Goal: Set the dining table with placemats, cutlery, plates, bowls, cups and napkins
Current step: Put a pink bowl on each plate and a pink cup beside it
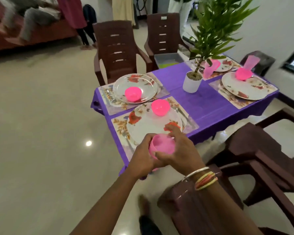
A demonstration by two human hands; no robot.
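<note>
I hold pink plastic cups (161, 145) in front of the near table edge. My left hand (143, 160) grips them from the left and below; my right hand (178, 150) wraps the right side, fingers over the rim. Behind them, the nearest floral plate (148, 128) carries a pink bowl (160, 107) and lies on a floral placemat (119, 123) with cutlery (182, 112) beside it. The far left plate (134, 83) holds another pink bowl (133, 94). The right plate (244, 89) has a bowl (243, 74). Two pink cups (209, 68) (250, 62) stand at the far places.
A potted plant (193, 82) stands mid-table on the purple cloth (202, 106). Brown plastic chairs (116, 48) (163, 33) line the far side; another brown chair (255, 160) is close at my right. A grey tray (168, 57) rests on a far chair. People are at the back left.
</note>
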